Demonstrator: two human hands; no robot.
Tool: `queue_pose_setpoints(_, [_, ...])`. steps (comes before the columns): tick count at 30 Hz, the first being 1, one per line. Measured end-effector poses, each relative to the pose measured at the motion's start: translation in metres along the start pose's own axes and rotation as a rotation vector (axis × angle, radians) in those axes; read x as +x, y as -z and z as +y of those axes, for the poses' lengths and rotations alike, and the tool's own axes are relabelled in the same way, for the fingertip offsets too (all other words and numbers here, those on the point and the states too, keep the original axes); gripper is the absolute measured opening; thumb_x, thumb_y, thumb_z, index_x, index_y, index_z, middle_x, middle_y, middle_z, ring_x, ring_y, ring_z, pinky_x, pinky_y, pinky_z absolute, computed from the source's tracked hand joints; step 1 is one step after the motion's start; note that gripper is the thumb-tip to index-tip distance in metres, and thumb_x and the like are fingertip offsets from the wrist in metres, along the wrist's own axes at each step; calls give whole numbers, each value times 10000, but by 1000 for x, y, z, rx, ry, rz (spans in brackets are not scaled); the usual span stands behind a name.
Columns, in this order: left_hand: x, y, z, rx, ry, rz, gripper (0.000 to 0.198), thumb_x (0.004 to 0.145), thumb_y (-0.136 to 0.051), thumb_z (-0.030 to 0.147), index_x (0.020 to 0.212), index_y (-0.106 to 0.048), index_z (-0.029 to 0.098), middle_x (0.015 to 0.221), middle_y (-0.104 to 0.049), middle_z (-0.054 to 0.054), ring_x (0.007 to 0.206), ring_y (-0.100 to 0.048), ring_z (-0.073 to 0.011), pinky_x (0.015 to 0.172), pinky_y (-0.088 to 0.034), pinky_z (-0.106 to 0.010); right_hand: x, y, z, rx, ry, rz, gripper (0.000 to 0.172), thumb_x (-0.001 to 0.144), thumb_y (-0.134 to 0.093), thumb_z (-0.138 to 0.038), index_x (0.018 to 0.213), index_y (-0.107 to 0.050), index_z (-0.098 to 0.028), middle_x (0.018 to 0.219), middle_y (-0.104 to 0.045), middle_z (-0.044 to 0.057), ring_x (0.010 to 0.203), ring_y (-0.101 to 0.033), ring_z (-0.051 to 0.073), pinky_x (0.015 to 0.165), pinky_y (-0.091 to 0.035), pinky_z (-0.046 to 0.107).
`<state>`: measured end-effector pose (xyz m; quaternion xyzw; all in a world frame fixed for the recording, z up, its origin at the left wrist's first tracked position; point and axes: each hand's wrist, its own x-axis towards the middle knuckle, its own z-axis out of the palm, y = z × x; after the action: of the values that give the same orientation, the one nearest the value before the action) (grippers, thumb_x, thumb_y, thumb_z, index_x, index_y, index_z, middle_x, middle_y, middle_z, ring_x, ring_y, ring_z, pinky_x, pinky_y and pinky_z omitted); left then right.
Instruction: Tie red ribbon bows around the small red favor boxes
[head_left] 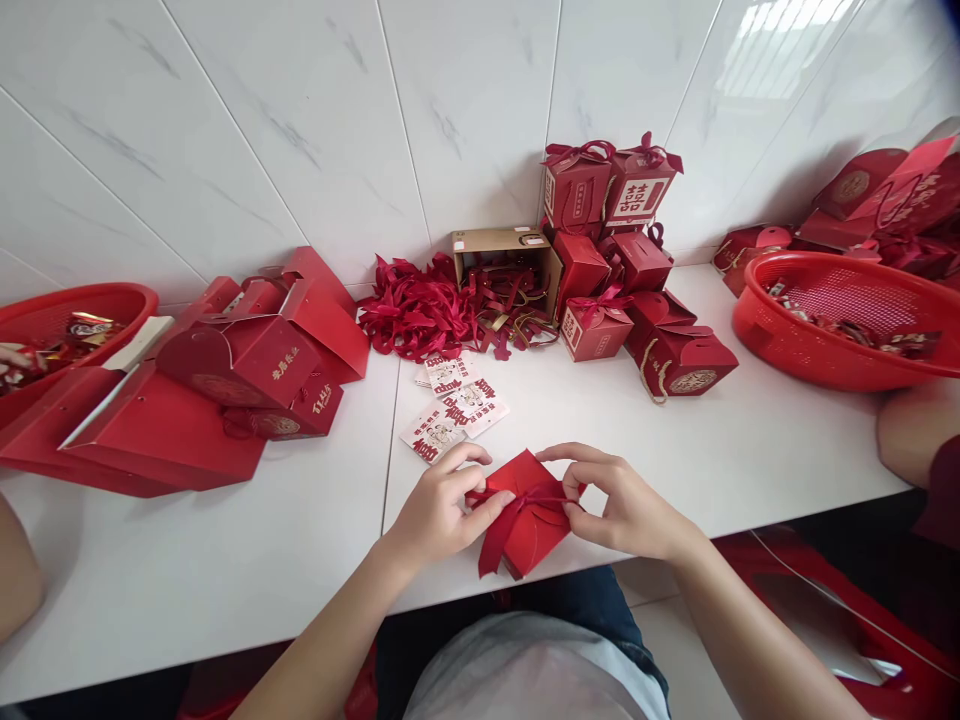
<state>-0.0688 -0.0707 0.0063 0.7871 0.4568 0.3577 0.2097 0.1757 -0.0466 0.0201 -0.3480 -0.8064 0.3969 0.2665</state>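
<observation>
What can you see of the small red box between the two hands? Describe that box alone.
The small red box looks like matt folded card, its curved flaps closed on top. It sits tilted near the front edge of the white table, one corner toward the person. A red ribbon crosses its top, one tail trailing down its left side. The left hand and right hand pinch the ribbon at either side.

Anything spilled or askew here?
Yes. The cardboard box by the wall lies on its side, red ribbons spilling onto the table. The gift box held by left hand and right hand sits at the front edge.
</observation>
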Motion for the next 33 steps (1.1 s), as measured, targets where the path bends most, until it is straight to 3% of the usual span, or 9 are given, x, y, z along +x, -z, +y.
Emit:
queue_pose_setpoints(8, [-7, 0, -4, 166, -77, 94, 297, 875, -624, 279, 636, -467, 199, 864, -634, -48, 719, -624, -138, 618, -505, -242, -4, 4, -1, -46, -10, -29, 181, 741, -596, -58, 681, -528, -214, 1276, -628, 98, 1134, -620, 269, 936, -487, 421])
queue_pose_setpoints(15, [-7, 1, -13, 178, -136, 85, 300, 875, -641, 288, 653, -461, 197, 847, -642, -49, 726, -653, -145, 598, -495, -231, -7, 8, -3, -80, -27, -47, 182, 720, -591, -48, 689, -534, -217, 1256, -648, 89, 1152, -616, 266, 957, -485, 414])
queue_pose_setpoints(19, [-2, 0, -14, 90, -111, 29, 281, 880, -624, 259, 664, -453, 204, 839, -658, -47, 829, -680, -179, 658, -524, -251, -13, 13, -6, -100, -56, -45, 183, 725, -608, -47, 704, -548, -219, 1252, -653, 75, 1156, -616, 253, 966, -489, 398])
queue_pose_setpoints(22, [8, -6, -11, 12, -67, 1, 249, 893, -592, 234, 695, -443, 208, 825, -667, -34, 782, -671, -165, 664, -540, -267, -16, 15, -9, -83, -75, 22, 118, 808, -632, -144, 881, -606, -233, 1311, -615, 90, 1186, -604, 244, 982, -494, 392])
queue_pose_setpoints(24, [14, -12, -8, -20, -27, -9, 223, 893, -589, 233, 719, -453, 209, 836, -675, -26, 756, -659, -155, 677, -550, -280, -17, 12, -9, -62, -64, 56, 311, 839, -665, -240, 1143, -600, -253, 1413, -532, 111, 1271, -543, 255, 1020, -479, 400])
queue_pose_setpoints(26, [18, -19, -7, -63, 9, -15, 114, 898, -587, 244, 818, -515, 209, 922, -691, -33, 783, -667, -154, 720, -569, -302, -14, 6, -7, -49, -53, 57, 438, 839, -689, -273, 1265, -585, -281, 1480, -461, 110, 1342, -474, 271, 1066, -446, 413])
queue_pose_setpoints(27, [18, -22, -7, -101, 23, -10, 54, 906, -579, 252, 925, -545, 214, 1009, -690, -49, 819, -678, -158, 743, -579, -313, -12, 2, -5, -38, -55, 56, 385, 845, -685, -265, 1226, -630, -286, 1481, -460, 104, 1347, -470, 276, 1077, -436, 415])
queue_pose_setpoints(30, [15, -27, -14, -268, 69, 36, 355, 948, -512, 276, 1295, -440, 262, 1332, -558, -120, 1003, -683, -194, 808, -594, -346, -6, -5, 4, 23, -80, 113, 117, 868, -645, -217, 937, -735, -242, 1374, -567, 108, 1253, -566, 267, 1037, -470, 396])
queue_pose_setpoints(33, [8, -27, -26, -356, 180, 92, 413, 976, -461, 312, 1373, -348, 300, 1426, -452, -132, 1113, -641, -226, 855, -578, -369, 0, 5, 15, 27, -102, 212, 113, 868, -607, -176, 841, -705, -227, 1280, -635, 102, 1165, -628, 249, 950, -526, 370])
